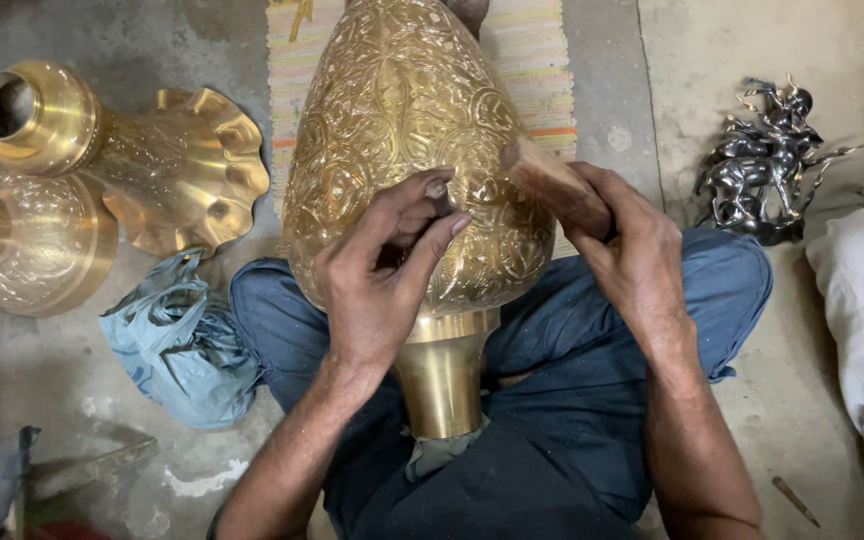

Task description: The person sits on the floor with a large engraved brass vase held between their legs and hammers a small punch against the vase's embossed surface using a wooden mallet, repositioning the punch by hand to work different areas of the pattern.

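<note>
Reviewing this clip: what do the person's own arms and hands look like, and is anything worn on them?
Both forearms are bare to the bottom edge of the picture, with no sleeves in view. The left hand and right hand carry no gloves, rings, watch or bands that I can see. The nails are short, and the fingertips look smudged with dark grime. Blue trousers cover the legs.

Only 1 view is given, taken from a head-worn camera. It is aimed steeply downward, close over the lap, so that the embossed brass vase [407, 150], both forearms and the surrounding concrete floor [712, 60] are framed.
</note>
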`<state>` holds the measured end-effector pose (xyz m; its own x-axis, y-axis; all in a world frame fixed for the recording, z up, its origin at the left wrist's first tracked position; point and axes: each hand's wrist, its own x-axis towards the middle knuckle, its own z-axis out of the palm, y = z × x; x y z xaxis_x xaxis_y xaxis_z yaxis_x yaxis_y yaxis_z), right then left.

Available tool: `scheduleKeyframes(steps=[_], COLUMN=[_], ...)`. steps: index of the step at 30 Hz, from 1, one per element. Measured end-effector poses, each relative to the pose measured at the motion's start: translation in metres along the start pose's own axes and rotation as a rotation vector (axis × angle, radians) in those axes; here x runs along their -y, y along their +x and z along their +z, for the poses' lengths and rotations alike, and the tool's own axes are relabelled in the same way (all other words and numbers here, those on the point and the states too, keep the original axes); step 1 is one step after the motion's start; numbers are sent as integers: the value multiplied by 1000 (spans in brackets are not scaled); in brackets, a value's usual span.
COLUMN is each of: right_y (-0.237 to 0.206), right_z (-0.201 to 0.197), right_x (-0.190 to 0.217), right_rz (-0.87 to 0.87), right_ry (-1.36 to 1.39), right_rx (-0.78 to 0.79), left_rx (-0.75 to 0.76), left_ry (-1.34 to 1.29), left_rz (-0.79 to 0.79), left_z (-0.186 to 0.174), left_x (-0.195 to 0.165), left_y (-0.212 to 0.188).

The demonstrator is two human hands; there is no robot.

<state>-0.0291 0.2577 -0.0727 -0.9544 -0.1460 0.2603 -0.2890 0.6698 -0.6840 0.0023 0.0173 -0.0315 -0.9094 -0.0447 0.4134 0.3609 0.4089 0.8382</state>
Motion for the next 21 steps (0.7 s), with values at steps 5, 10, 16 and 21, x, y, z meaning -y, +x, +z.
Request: scheduleKeyframes(steps=[5, 10, 16, 21], right_y=[14, 38, 67, 86], right_z=[-9, -20, -45, -58], right_x=[-5, -1, 21, 30], right_rz=[2, -235, -449, -545], right_ry=[-72, -164, -401, -527], right_rx=[42, 57, 44, -22], left_rx=[74, 75, 68, 104], left_ry=[18, 76, 134, 201], left_rz=[-24, -80, 11, -92], left_z=[3, 0, 1, -2], left_x=[-8, -10, -6, 0], left_y=[10, 15, 11, 14])
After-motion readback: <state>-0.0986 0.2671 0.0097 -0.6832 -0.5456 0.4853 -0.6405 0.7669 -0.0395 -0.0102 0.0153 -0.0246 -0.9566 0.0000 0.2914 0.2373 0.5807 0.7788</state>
